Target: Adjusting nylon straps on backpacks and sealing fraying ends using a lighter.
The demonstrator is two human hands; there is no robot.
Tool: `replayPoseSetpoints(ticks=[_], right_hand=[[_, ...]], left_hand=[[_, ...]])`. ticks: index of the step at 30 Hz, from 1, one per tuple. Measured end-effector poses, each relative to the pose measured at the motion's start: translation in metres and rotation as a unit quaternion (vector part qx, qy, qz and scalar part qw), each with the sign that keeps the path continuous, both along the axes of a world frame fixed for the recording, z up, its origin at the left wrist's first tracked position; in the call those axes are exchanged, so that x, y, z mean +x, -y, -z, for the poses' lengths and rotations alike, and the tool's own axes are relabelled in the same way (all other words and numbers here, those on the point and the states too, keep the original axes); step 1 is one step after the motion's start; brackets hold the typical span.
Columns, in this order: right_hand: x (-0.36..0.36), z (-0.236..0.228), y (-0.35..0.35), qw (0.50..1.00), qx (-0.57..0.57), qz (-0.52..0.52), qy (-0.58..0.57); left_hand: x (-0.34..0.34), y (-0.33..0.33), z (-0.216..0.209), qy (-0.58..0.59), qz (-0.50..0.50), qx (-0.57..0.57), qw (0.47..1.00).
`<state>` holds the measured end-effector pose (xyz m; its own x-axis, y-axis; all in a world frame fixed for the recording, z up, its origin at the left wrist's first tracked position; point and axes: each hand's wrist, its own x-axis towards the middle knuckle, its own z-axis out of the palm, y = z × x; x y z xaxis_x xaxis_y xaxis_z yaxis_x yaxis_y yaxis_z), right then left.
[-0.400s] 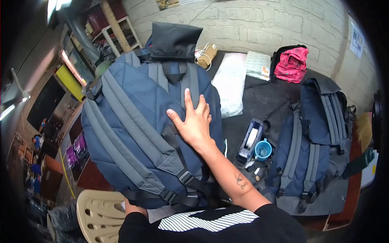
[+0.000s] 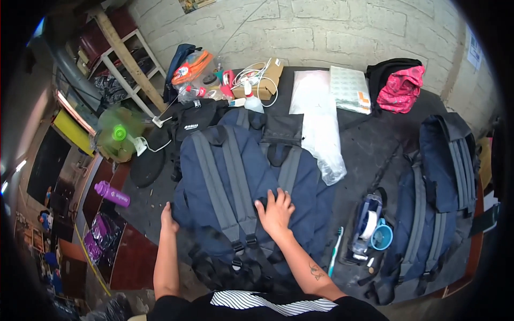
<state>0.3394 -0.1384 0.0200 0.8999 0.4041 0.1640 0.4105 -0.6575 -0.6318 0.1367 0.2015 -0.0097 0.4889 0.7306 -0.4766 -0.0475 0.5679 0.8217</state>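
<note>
The blue backpack [image 2: 251, 176] lies flat on the dark tabletop [image 2: 369, 144], just in front of the person, with its back side up, so the two grey shoulder straps [image 2: 222, 176] run along it toward the person. Its top end points to the wall, and a dark flap or pocket piece [image 2: 282, 130] lies there over the upper part. The right hand [image 2: 277, 209] rests flat on the lower middle of the backpack, fingers spread and pressing on the fabric between the straps. The left hand [image 2: 168, 218] is at the left edge of the backpack, low down; it touches the side, but I cannot tell if it grips the fabric or only leans on it.

As far as I can judge, the backpack is already laid down and looks smoothed, and no zipper shows open from this side. If something must go inside or be closed, this is not visible yet.

Beside the backpack to the right lie a clear plastic bag [image 2: 321, 134], a toothbrush [image 2: 335, 249] and a small pouch [image 2: 367, 227] with a blue cup [image 2: 382, 237] just beside it. Further right is a second blue backpack [image 2: 439, 203]. Behind are a folded pink cloth [image 2: 401, 88], a cardboard box [image 2: 267, 77] with white cables, and a black bag [image 2: 195, 120]. At the left stand a green fan [image 2: 120, 134] and, lower, a purple bottle [image 2: 111, 193].
</note>
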Motion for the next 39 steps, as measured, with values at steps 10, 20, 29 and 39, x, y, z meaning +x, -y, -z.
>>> replayPoseSetpoints(ticks=[10, 20, 29, 39], right_hand=[[0.003, -0.001, -0.002, 0.987, -0.05, 0.146, 0.044], [-0.035, -0.114, 0.006, 0.943, 0.311, 0.002, -0.116], [-0.055, -0.1, 0.144, 0.925, 0.305, 0.104, -0.201], [-0.017, 0.03, 0.137, 0.977, 0.074, 0.11, -0.167]], left_hand=[[0.028, 0.091, -0.061, -0.101, 0.008, 0.597, 0.796], [0.043, 0.069, -0.05, 0.017, 0.11, 0.55, 0.828], [0.054, 0.137, -0.124, 0.11, 0.494, 0.303, 0.807], [0.075, 0.125, -0.01, -0.188, 0.338, 0.47, 0.794]])
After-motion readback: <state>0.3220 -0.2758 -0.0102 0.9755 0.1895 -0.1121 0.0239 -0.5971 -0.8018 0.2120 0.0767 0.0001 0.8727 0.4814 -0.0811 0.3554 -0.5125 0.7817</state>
